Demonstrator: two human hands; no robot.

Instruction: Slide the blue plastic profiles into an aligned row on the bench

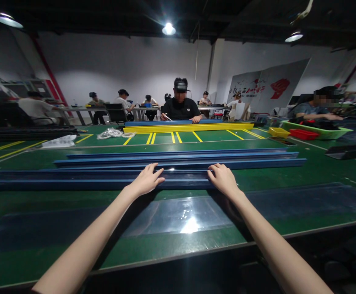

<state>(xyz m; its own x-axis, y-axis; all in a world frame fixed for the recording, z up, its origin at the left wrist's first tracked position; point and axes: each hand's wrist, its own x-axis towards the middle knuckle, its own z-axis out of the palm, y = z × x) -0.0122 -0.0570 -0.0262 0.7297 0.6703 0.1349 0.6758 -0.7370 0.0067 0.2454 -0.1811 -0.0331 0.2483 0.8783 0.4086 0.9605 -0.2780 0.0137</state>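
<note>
A long blue channel rail lies across the green table in front of me, its right end under my hands. My left hand rests over this rail, fingers stretched and spread. At the rail's right end is my right hand, its fingers bent over the end; their undersides are hidden. Just behind lie more blue rails, side by side. Nearer to me, a clear plastic strip lies flat and reflects the ceiling lamp.
Across the table, a person holds a white tool behind a yellow rail. Coiled white cable lies left of it. At right are a yellow tray, a red tray and a green tray. Other people sit farther back.
</note>
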